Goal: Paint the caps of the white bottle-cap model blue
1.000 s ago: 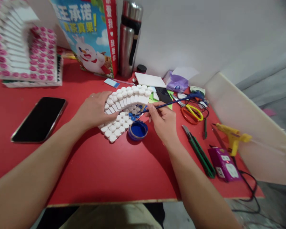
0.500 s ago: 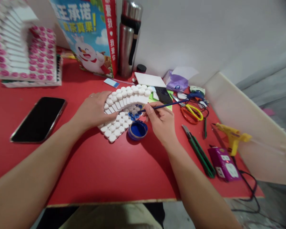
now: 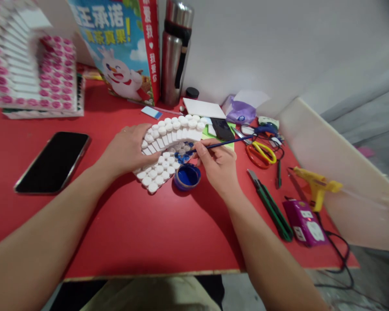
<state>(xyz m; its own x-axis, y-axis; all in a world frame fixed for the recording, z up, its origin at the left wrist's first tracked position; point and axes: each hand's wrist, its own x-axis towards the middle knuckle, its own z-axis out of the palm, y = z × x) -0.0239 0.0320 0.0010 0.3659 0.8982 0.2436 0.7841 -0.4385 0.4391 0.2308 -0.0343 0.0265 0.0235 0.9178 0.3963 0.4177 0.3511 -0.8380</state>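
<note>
A white craft model (image 3: 158,171) of small round pieces, with a curved row of white slats, lies on the red table. My left hand (image 3: 128,147) grips its left side, thumb across the front and fingers behind. Between finger and thumb of my right hand (image 3: 217,166) is a thin dark blue paintbrush (image 3: 230,141), its handle pointing right. The bristle end touches the round pieces at the model's inner right, where several are blue and others look greyish. Just below that spot, an uncapped pot of blue paint (image 3: 187,177) stands close to the model.
A phone (image 3: 53,162) lies at left. Behind stand a pink-and-white model (image 3: 56,73), a printed box (image 3: 123,52) and a steel flask (image 3: 173,60). To the right are scissors (image 3: 261,155), a green utility knife (image 3: 272,209), a yellow glue gun (image 3: 316,183) and a purple power box (image 3: 304,222).
The brush tip has shifted slightly left and down over the blue pieces, and my right hand has moved a little with it. My left hand and the model stay put.
</note>
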